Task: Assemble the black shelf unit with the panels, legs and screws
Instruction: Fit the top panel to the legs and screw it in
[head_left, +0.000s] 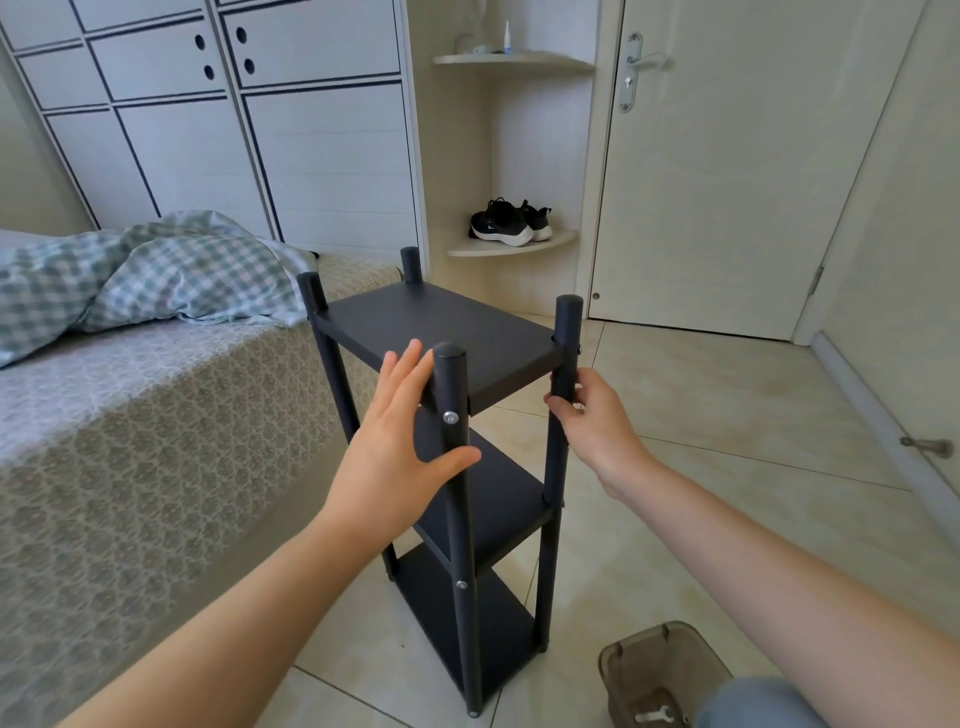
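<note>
Right hand grips shelf unit leg; left hand open beside.

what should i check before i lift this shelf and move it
1. Shelf unit upright on the floor: ok.
2. Three panels fitted: ok.
3. Screws in the near leg: two heads show; the rest, cannot tell.
4. Right hand grips the right leg: ok.
5. Left hand has a hold: not ok, its fingers are straight by the near leg, not gripping.
6. All feet flat on the floor: cannot tell, the far ones are hidden.
</note>
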